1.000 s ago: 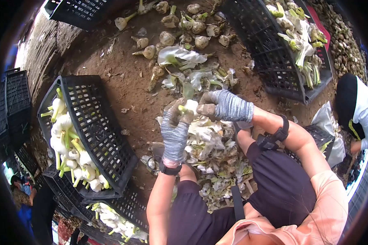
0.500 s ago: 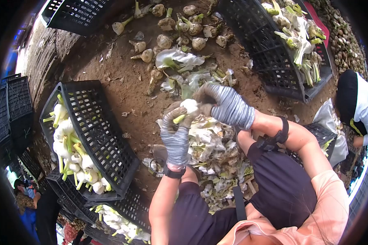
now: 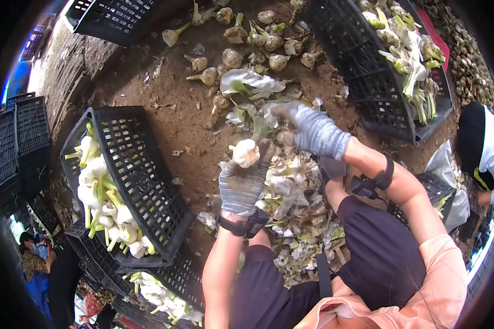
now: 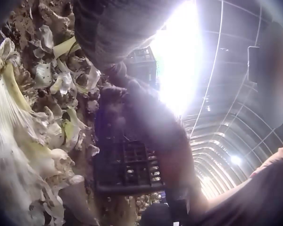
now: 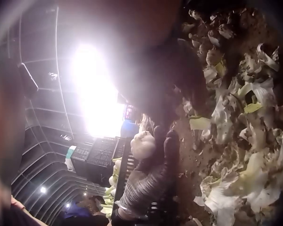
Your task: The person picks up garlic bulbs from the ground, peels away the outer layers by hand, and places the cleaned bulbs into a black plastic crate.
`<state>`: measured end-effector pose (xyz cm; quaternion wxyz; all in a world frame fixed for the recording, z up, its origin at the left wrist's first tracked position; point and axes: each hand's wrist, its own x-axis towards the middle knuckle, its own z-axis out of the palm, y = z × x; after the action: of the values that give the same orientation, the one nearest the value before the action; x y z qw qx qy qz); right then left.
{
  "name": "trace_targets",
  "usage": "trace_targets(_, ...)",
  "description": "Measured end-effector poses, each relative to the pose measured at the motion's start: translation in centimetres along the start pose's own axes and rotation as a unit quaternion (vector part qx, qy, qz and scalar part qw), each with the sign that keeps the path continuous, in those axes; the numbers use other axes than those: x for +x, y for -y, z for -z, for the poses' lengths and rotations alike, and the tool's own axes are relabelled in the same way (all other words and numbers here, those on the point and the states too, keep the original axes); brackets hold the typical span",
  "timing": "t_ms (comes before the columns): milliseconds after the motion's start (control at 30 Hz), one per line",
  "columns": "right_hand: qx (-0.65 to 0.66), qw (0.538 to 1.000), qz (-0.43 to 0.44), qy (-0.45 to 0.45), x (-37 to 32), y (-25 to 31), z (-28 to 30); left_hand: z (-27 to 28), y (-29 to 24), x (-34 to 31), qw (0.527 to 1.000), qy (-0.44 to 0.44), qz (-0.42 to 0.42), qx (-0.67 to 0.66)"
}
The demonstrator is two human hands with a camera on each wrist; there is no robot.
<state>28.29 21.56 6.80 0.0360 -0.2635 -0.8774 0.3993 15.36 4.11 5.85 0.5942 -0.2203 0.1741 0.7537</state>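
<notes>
A peeled white garlic bulb (image 3: 246, 153) rests in the gloved left hand (image 3: 242, 183), at its thumb and fingers, palm side up. The same bulb (image 5: 144, 145) shows beside the left hand's fingers (image 5: 170, 146) in the right wrist view. Up and to the right of it, the gloved right hand (image 3: 317, 130) hangs over the leaf scraps, its fingers pointing left and apart from the bulb; whether they hold anything is not clear. Loose husks and leaves (image 3: 291, 192) lie heaped below both hands.
A black crate of trimmed garlic (image 3: 142, 181) stands tilted at the left, another crate (image 3: 362, 77) with leafy garlic at the upper right. Unpeeled bulbs (image 3: 232, 58) lie on the soil ahead. Another person (image 3: 480, 142) is at the far right.
Both hands were together at the bulb; the right hand has drawn away from it to the right. The left hand has turned palm up, and the bulb's green stem no longer shows.
</notes>
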Motion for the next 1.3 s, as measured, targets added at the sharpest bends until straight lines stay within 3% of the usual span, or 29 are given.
trace_targets(100, -0.115, 0.981, 0.038, -0.154, 4.2, -0.8, -0.7, 0.4, -0.5, 0.4, 1.0, -0.009, -0.002, -0.017)
trace_targets(133, -0.069, 0.986, 0.04, -0.144, 5.1, -0.1, -0.5, 0.5, -0.7, 0.4, 1.0, -0.016, -0.004, -0.022)
trace_targets(200, 0.026, 0.991, 0.042, -0.12, 6.2, 1.2, 0.2, 0.3, -0.9, 0.5, 1.0, -0.019, -0.004, -0.023)
trace_targets(233, 0.133, 0.99, 0.013, -0.042, 6.2, 1.8, 0.2, 0.1, -1.1, 0.6, 1.0, -0.02, -0.004, -0.024)
trace_targets(267, 0.201, 0.978, 0.038, -0.035, 6.3, 1.6, -1.1, -0.4, -1.2, 0.7, 1.0, 0.0, 0.001, -0.014)
trace_targets(300, 0.285, 0.954, -0.082, 0.052, 5.9, 2.7, -0.8, -1.2, -1.3, 0.7, 1.0, 0.02, 0.005, -0.005)
trace_targets(333, 0.359, 0.901, -0.201, 0.137, 5.3, 3.8, -0.6, -1.6, -1.3, 0.8, 0.999, 0.04, 0.01, 0.004)
trace_targets(367, 0.423, 0.865, -0.232, 0.135, 4.6, 3.7, -2.3, -0.6, -1.6, 0.9, 1.0, 0.023, 0.005, 0.013)
trace_targets(400, 0.408, 0.865, -0.242, 0.165, 4.1, 4.5, -1.7, 1.3, -2.1, 1.1, 1.0, 0.005, 0.0, 0.022)
trace_targets(467, 0.532, 0.759, -0.322, 0.193, 4.2, 4.3, -2.2, 2.1, -2.3, 1.2, 0.999, 0.001, -0.014, 0.045)
trace_targets(567, 0.549, 0.763, -0.301, 0.162, 3.2, 4.3, -2.5, 1.1, -2.4, 1.3, 0.995, 0.028, -0.039, 0.088)
trace_targets(667, 0.609, 0.724, -0.229, 0.228, 2.4, 1.9, -3.4, 1.1, -2.6, 1.4, 0.99, 0.036, -0.057, 0.126)
trace_targets(700, 0.568, 0.757, -0.216, 0.242, 2.6, 1.8, -2.8, 0.6, -2.5, 1.3, 0.988, 0.045, -0.064, 0.133)
trace_targets(800, 0.575, 0.725, -0.312, 0.214, 3.7, 2.6, -1.4, 0.2, -2.5, 1.4, 0.984, 0.06, -0.075, 0.153)
trace_targets(833, 0.594, 0.723, -0.284, 0.208, 3.8, 3.0, -1.0, 0.1, -2.6, 1.6, 0.982, 0.064, -0.078, 0.16)
trace_targets(933, 0.541, 0.774, -0.255, 0.211, 3.5, 3.2, -2.0, 1.2, -3.2, 2.4, 0.975, 0.046, -0.1, 0.193)
trace_targets(967, 0.566, 0.761, -0.239, 0.21, 3.3, 2.7, -2.9, 1.4, -3.5, 2.7, 0.974, 0.051, -0.089, 0.203)
trace_targets(1000, 0.539, 0.776, -0.225, 0.238, 3.1, 3.0, -3.1, 1.0, -3.7, 2.8, 0.981, 0.048, -0.089, 0.164)
trace_targets(1033, 0.379, 0.884, -0.084, 0.261, 3.2, 3.1, -3.2, 0.5, -4.0, 2.9, 0.987, 0.044, -0.089, 0.126)
trace_targets(1067, 0.198, 0.941, 0.06, 0.269, 3.4, 3.1, -3.2, 0.0, -4.4, 3.1, 0.992, 0.04, -0.087, 0.088)
trace_targets(1100, 0.032, 0.945, 0.023, 0.325, 3.3, 3.1, -2.8, -0.6, -5.2, 3.7, 0.994, -0.01, -0.104, 0.029)
trace_targets(1200, -0.074, 0.987, 0.079, 0.119, 6.5, 2.9, -1.4, 0.7, -9.3, 5.1, 0.993, 0.002, -0.122, 0.001)
trace_targets(1233, -0.082, 0.993, 0.066, 0.045, 7.8, 2.9, -1.1, -0.9, -9.5, 5.1, 0.987, -0.019, -0.152, 0.049)
trace_targets(1300, -0.135, 0.988, 0.04, -0.059, 10.2, 1.6, -1.7, 2.0, -11.1, 6.9, 0.937, -0.092, -0.176, 0.286)
